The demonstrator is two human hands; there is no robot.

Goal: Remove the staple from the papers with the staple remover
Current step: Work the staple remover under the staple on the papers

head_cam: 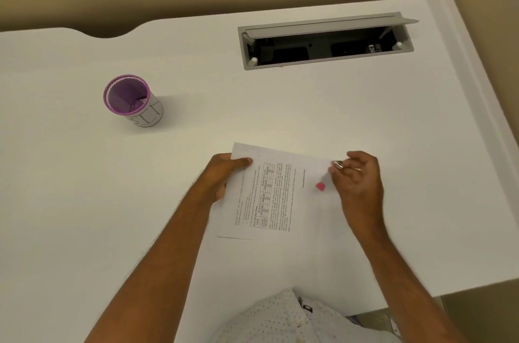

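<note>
The stapled papers (269,196) are pinned to the white bench (84,202) by the left hand (224,176), fingers curled over their edge, while a metal-tipped staple remover (338,165) is gripped in the right hand (358,176) at the far corner, the staple itself too small to be made out and apparently not yet pulled.
</note>
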